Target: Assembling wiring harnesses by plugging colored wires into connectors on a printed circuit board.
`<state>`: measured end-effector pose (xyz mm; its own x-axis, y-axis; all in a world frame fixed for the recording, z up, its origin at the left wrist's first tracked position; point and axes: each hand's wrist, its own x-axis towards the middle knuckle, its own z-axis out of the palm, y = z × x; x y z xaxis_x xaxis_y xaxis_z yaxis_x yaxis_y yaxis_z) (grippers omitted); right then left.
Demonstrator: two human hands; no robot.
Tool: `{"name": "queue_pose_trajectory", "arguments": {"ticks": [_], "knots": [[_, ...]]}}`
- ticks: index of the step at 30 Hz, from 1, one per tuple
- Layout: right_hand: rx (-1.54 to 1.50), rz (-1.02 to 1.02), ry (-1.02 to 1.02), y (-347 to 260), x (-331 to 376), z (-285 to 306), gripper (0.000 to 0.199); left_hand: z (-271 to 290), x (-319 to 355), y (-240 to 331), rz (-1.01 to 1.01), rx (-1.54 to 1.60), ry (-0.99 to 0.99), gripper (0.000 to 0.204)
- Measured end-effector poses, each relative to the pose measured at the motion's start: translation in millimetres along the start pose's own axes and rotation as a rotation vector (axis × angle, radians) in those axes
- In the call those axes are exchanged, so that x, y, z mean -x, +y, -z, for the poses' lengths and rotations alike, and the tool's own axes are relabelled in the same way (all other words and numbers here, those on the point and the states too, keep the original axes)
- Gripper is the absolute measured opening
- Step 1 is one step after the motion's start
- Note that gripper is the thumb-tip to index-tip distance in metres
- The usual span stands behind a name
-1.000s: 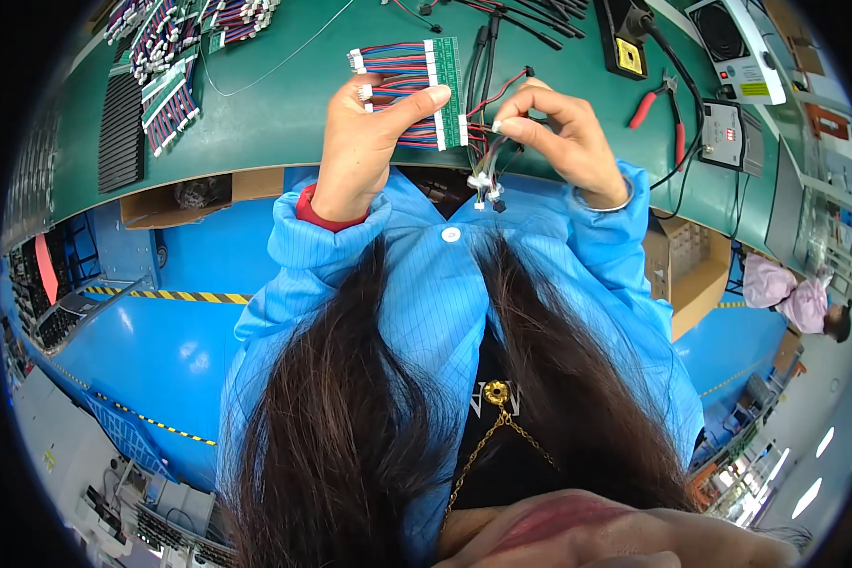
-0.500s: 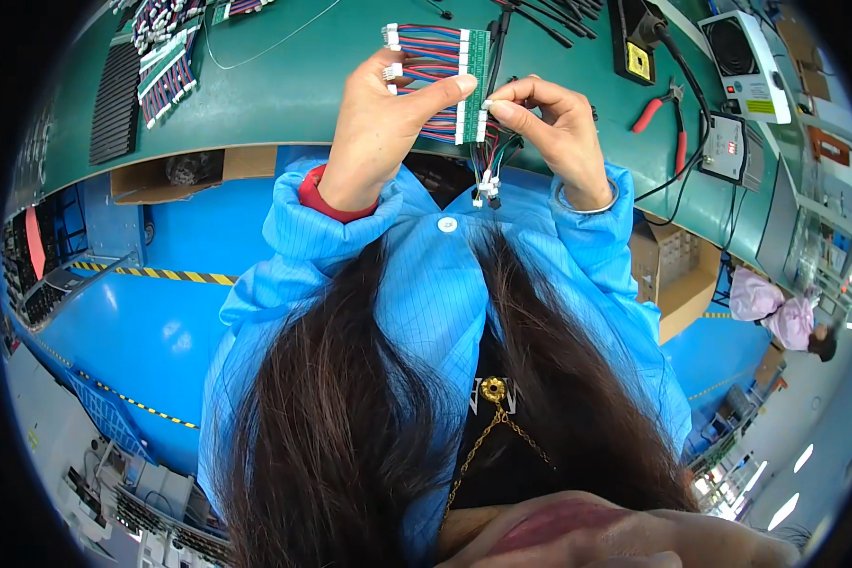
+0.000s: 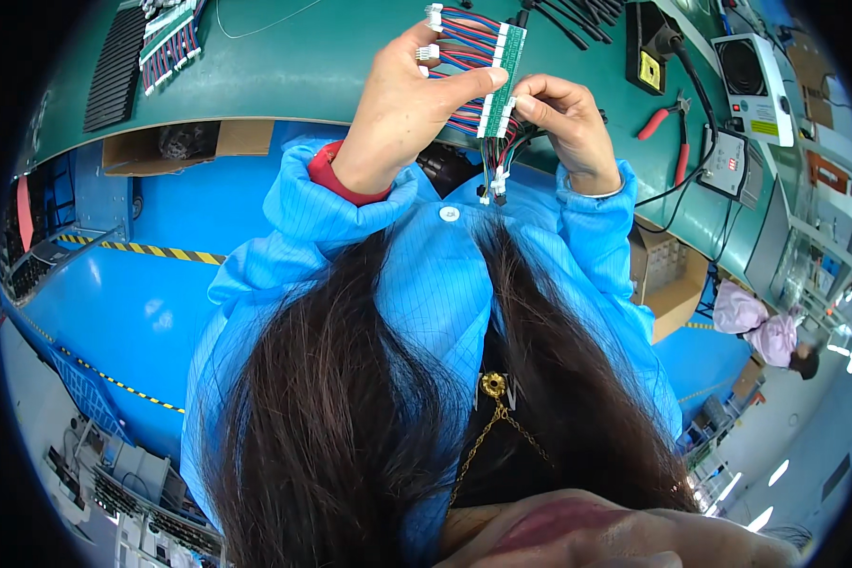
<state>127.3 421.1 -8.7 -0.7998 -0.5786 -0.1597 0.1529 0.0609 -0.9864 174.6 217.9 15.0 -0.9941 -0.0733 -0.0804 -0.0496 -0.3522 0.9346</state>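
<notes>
My left hand (image 3: 402,118) is closed round a narrow green circuit board (image 3: 513,59), its thumb lying on the board's face. Rows of white connectors line the board, and red, blue and black wires (image 3: 469,35) run from its left side to loose white plugs (image 3: 433,14). At the right edge of the board, my right hand (image 3: 573,128) pinches a small white connector with thumb and forefinger; the fingertips hide part of it. Below the board hangs a bundle of thin wires ending in small white and black plugs (image 3: 498,180).
On the green bench (image 3: 284,80) lie wired boards (image 3: 170,47), a ribbed black tray (image 3: 114,71), black cables (image 3: 568,24), red-handled cutters (image 3: 667,133), a soldering-iron stand (image 3: 648,71), a small white fan unit (image 3: 753,90) and a control box (image 3: 726,161). Cardboard boxes (image 3: 677,284) stand below. A person in pink (image 3: 757,317) is far right.
Both hands and the board have shifted slightly up and to the right in view. The bench and floor have shifted too, as the view turned a little. The grip looks the same.
</notes>
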Motion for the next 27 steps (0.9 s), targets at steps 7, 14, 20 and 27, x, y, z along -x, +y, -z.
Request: {"name": "queue_pose_trajectory", "arguments": {"ticks": [7,14,20,27], "knots": [[-0.27,0.003,-0.072,19,-4,6,0.012,-1,1,-1,-0.01,-0.043,-0.007,0.032],[-0.378,0.036,-0.178,22,-8,10,0.012,-3,0,1,-0.024,-0.09,-0.028,0.034],[-0.352,0.033,-0.176,22,-8,10,0.012,-2,0,1,-0.028,-0.13,-0.014,0.035],[-0.338,0.032,-0.161,22,-9,9,0.01,-3,0,0,-0.051,-0.149,0.0,0.035]]}}
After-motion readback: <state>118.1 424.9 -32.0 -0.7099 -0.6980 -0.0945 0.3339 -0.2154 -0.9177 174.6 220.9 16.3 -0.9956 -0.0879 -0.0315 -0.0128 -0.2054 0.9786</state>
